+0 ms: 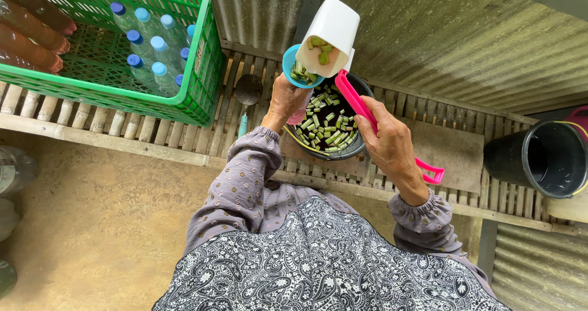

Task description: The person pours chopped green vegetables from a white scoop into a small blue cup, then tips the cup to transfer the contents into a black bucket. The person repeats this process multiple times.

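My right hand grips the pink handle of a white scoop cup, tilted with green cut pieces inside it. My left hand holds a blue funnel right under the cup's mouth; green pieces lie in the funnel, and something pink shows below the hand. Beneath both hands sits a dark bowl full of chopped green pieces, standing on a slatted bamboo bench.
A green plastic crate at the upper left holds several blue-capped bottles and bottles of reddish liquid. A black bucket stands at the right. A dark ladle lies on the bench by the crate. Corrugated metal sheets lie behind.
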